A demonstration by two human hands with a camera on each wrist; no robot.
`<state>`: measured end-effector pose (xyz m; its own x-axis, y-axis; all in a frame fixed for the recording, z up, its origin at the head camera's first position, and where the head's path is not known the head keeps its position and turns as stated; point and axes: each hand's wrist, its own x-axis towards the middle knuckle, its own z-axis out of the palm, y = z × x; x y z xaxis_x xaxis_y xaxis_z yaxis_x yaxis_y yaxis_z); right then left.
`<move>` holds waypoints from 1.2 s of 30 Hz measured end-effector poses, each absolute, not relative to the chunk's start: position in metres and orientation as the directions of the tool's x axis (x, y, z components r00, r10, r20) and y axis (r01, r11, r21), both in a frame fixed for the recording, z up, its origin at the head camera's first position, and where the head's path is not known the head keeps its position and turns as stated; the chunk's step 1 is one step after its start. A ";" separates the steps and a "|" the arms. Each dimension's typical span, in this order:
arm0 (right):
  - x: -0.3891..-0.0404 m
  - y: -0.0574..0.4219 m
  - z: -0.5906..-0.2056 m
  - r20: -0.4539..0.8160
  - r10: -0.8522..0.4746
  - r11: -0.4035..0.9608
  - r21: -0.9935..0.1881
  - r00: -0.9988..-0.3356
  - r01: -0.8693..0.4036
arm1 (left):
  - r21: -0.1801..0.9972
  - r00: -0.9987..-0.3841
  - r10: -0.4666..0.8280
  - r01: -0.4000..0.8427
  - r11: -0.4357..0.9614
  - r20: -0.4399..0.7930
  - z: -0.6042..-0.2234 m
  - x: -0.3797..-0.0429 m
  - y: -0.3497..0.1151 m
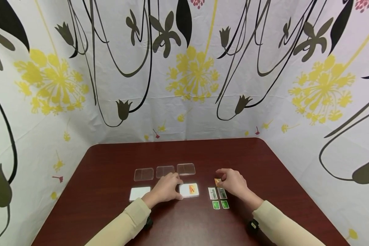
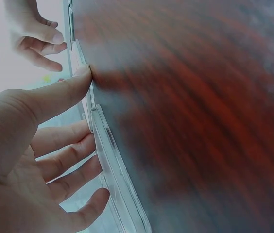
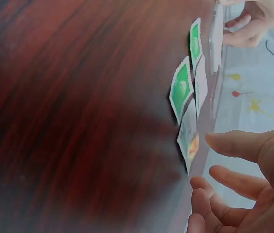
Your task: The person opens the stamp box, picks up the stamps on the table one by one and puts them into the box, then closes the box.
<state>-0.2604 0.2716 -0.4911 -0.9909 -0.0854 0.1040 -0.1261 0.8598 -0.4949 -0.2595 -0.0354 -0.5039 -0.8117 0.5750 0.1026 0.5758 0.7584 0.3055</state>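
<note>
Apparently to steady, left hand (image 1: 166, 188) pinches white rectangular case (image 1: 185, 191); right hand (image 1: 233, 183), fingers loose, by orange paper stamp (image 1: 217, 182), case's 3 o'clock.

Dark-red table (image 1: 227, 153) with stamps (image 1: 213, 193), cases (image 1: 186, 169)

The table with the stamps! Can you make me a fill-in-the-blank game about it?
1. In the head view, the lowest two stamps are coloured ____.
2. The hand with its thumb and fingers at a white case is the ____ one.
3. Behind the white cases, ____ clear plastic cases show in a row.
4. In the head view, the stamps lie to the ____ of the white cases.

Missing words: green; left; three; right.
</note>
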 end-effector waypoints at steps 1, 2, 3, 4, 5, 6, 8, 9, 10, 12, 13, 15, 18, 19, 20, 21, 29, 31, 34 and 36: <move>-0.261 0.271 -0.492 0.106 -0.081 0.865 -0.487 -0.991 -0.123 | 0.306 -0.812 0.575 0.576 0.758 0.103 -0.504 -0.260 -0.035; -0.261 0.270 -0.493 0.107 -0.078 0.870 -0.478 -0.991 -0.120 | 0.307 -0.812 0.575 0.576 0.758 0.103 -0.505 -0.260 -0.035; -0.261 0.270 -0.494 0.106 -0.077 0.873 -0.472 -0.991 -0.118 | 0.308 -0.811 0.575 0.576 0.757 0.104 -0.505 -0.260 -0.035; -0.261 0.269 -0.495 0.105 -0.077 0.876 -0.467 -0.992 -0.117 | 0.309 -0.811 0.575 0.577 0.756 0.105 -0.505 -0.260 -0.035; -0.261 0.268 -0.495 0.102 -0.078 0.879 -0.463 -0.992 -0.116 | 0.310 -0.811 0.576 0.577 0.756 0.106 -0.506 -0.260 -0.035; -0.261 0.268 -0.496 0.102 -0.078 0.881 -0.458 -0.992 -0.116 | 0.311 -0.811 0.576 0.577 0.755 0.106 -0.506 -0.260 -0.035; -0.261 0.267 -0.496 0.098 -0.080 0.884 -0.452 -0.992 -0.116 | 0.314 -0.812 0.575 0.575 0.755 0.104 -0.506 -0.260 -0.035; -0.261 0.266 -0.496 0.096 -0.082 0.885 -0.451 -0.992 -0.116 | 0.315 -0.812 0.574 0.574 0.756 0.103 -0.506 -0.260 -0.035; -0.261 0.266 -0.496 0.094 -0.082 0.886 -0.449 -0.992 -0.116 | 0.316 -0.813 0.573 0.573 0.756 0.102 -0.506 -0.260 -0.035; -0.262 0.266 -0.496 0.091 -0.080 0.887 -0.447 -0.993 -0.113 | 0.318 -0.815 0.571 0.570 0.758 0.101 -0.506 -0.260 -0.035; -0.262 0.266 -0.496 0.089 -0.080 0.888 -0.447 -0.993 -0.111 | 0.317 -0.816 0.570 0.569 0.759 0.100 -0.506 -0.260 -0.035; -0.263 0.266 -0.495 0.088 -0.080 0.888 -0.445 -0.993 -0.112 | 0.317 -0.816 0.569 0.569 0.759 0.100 -0.507 -0.260 -0.035; -0.264 0.266 -0.496 0.082 -0.075 0.890 -0.444 -0.994 -0.104 | 0.317 -0.817 0.568 0.568 0.760 0.100 -0.507 -0.260 -0.035; -0.264 0.266 -0.496 0.080 -0.075 0.889 -0.445 -0.994 -0.103 | 0.318 -0.817 0.568 0.567 0.760 0.100 -0.507 -0.260 -0.035; -0.264 0.265 -0.496 0.078 -0.074 0.889 -0.447 -0.994 -0.101 | 0.319 -0.817 0.568 0.567 0.760 0.100 -0.507 -0.260 -0.035; -0.265 0.265 -0.497 0.074 -0.072 0.888 -0.449 -0.995 -0.098 | 0.319 -0.817 0.567 0.567 0.760 0.100 -0.507 -0.260 -0.035; -0.265 0.262 -0.498 0.088 -0.077 0.865 -0.490 -0.993 -0.111 | 0.315 -0.812 0.573 0.575 0.756 0.107 -0.507 -0.261 -0.036; -0.265 0.262 -0.499 0.090 -0.083 0.856 -0.504 -0.992 -0.117 | 0.314 -0.812 0.574 0.576 0.755 0.108 -0.506 -0.261 -0.036; -0.266 0.263 -0.500 0.094 -0.095 0.840 -0.527 -0.991 -0.130 | 0.312 -0.811 0.575 0.578 0.754 0.112 -0.506 -0.260 -0.036; -0.267 0.265 -0.499 0.097 -0.097 0.825 -0.550 -0.991 -0.135 | 0.315 -0.809 0.576 0.579 0.752 0.113 -0.506 -0.260 -0.036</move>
